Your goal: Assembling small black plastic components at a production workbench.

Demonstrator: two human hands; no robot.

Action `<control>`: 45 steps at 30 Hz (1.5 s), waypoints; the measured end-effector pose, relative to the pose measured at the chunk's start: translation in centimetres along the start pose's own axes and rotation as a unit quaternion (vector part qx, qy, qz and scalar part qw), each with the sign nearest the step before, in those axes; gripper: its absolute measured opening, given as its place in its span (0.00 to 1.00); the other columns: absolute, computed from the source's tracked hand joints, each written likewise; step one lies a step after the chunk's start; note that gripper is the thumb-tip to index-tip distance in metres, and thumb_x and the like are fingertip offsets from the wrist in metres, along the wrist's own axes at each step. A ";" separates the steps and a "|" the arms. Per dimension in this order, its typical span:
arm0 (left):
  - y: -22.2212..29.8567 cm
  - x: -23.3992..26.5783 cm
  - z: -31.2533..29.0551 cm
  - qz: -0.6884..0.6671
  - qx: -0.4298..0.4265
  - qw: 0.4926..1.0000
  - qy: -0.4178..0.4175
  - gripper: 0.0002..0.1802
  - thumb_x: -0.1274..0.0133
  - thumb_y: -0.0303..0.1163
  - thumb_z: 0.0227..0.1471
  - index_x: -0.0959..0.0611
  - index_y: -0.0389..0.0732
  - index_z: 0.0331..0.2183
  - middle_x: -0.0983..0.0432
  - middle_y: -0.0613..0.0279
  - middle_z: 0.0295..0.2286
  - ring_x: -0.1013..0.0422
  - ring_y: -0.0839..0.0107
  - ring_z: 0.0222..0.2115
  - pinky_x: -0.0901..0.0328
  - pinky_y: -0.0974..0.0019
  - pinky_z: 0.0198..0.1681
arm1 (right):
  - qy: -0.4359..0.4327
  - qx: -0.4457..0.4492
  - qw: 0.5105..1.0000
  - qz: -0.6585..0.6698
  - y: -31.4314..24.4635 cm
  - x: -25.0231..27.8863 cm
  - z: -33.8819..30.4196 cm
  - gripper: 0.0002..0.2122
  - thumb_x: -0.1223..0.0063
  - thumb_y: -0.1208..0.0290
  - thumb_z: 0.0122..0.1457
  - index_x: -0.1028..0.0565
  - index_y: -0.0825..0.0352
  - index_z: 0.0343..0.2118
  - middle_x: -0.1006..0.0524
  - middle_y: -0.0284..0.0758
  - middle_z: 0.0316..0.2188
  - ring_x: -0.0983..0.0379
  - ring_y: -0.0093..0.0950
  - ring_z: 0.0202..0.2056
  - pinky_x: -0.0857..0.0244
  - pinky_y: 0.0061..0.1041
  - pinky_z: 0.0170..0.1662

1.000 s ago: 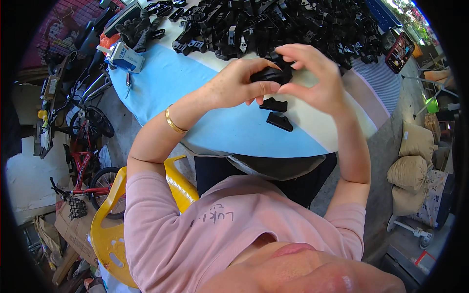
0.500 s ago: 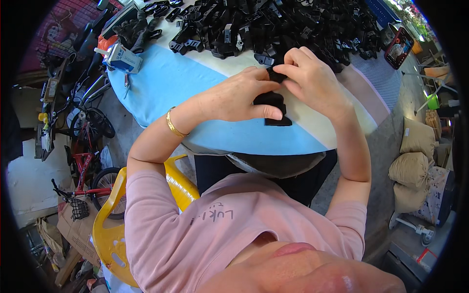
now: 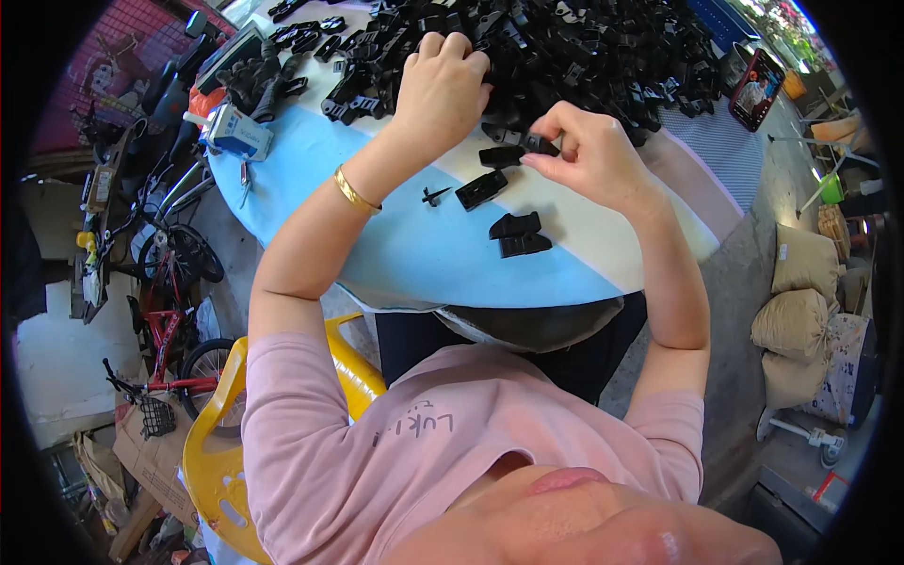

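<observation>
My left hand is over the near edge of a big pile of black plastic parts, its fingers bent down and the fingertips hidden. To its right, my right hand pinches a small black plastic part between thumb and forefinger, just in front of the pile. Near it on the cloth lie a black block-shaped part and a larger oblong one. A thin, spiky black piece rests to the left. Closer to me, two black parts lie against each other.
A blue and white striped cloth covers the round table. At the left stand a blue-white carton and dark gloves. A phone leans at the right, by a blue crate. A yellow chair is beside me.
My left hand has moved up and away from my right hand to the pile. The black parts that were under my hands now show on the cloth.
</observation>
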State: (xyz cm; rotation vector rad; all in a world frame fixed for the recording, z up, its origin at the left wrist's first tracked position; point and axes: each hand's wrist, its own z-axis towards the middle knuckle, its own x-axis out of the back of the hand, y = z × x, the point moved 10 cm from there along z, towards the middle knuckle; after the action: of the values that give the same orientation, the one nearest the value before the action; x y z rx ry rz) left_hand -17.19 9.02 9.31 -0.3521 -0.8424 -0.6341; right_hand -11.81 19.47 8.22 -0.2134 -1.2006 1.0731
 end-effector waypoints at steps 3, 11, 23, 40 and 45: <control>-0.1 0.0 -0.1 -0.012 0.004 1.000 0.009 0.10 0.42 0.33 0.38 0.20 0.42 0.28 0.30 0.62 0.33 0.36 0.61 0.37 0.37 0.61 0.38 | 0.043 -0.005 0.999 0.003 0.3 1.1 0.2 0.13 0.36 0.74 0.45 0.34 0.68 0.22 0.36 0.25 0.14 0.42 0.10 0.15 0.47 0.13 0.19; -2.9 -0.8 -1.0 -0.652 0.220 0.726 0.012 0.14 0.43 0.26 0.46 0.25 0.33 0.37 0.26 0.58 0.29 0.28 0.72 0.29 0.31 0.73 0.34 | 0.149 -0.080 0.945 0.280 2.2 2.1 0.2 0.07 0.48 0.77 0.55 0.34 0.69 0.34 0.24 0.35 0.34 0.31 0.14 0.26 0.35 0.13 0.30; 0.6 -3.0 -3.4 -0.754 0.282 0.588 -0.076 0.20 0.46 0.23 0.49 0.26 0.36 0.46 0.26 0.64 0.31 0.29 0.77 0.33 0.29 0.72 0.40 | 0.181 0.048 0.981 -0.056 -1.3 2.5 -0.4 0.11 0.42 0.76 0.50 0.28 0.70 0.37 0.21 0.37 0.29 0.23 0.24 0.30 0.31 0.19 0.31; 3.1 0.1 -2.6 -0.685 0.126 0.703 -0.142 0.15 0.48 0.24 0.50 0.26 0.35 0.43 0.24 0.60 0.34 0.27 0.75 0.33 0.32 0.74 0.38 | 0.291 -0.057 0.946 0.131 4.7 7.7 -0.9 0.09 0.45 0.75 0.54 0.25 0.68 0.38 0.22 0.30 0.31 0.28 0.15 0.31 0.34 0.13 0.32; 9.9 1.5 -4.7 -0.416 -0.090 0.878 -0.218 0.23 0.44 0.30 0.45 0.27 0.38 0.45 0.26 0.55 0.31 0.30 0.61 0.32 0.34 0.66 0.37 | 0.194 -0.088 0.976 -0.047 4.7 5.2 0.0 0.07 0.41 0.74 0.50 0.23 0.69 0.33 0.22 0.31 0.29 0.29 0.15 0.26 0.35 0.14 0.28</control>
State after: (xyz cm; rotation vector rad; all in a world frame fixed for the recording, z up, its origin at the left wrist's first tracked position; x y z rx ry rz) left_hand -7.29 13.51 7.13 -0.2939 -1.3879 -1.4802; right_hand -14.57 25.92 8.57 -0.4767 -0.9415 0.7967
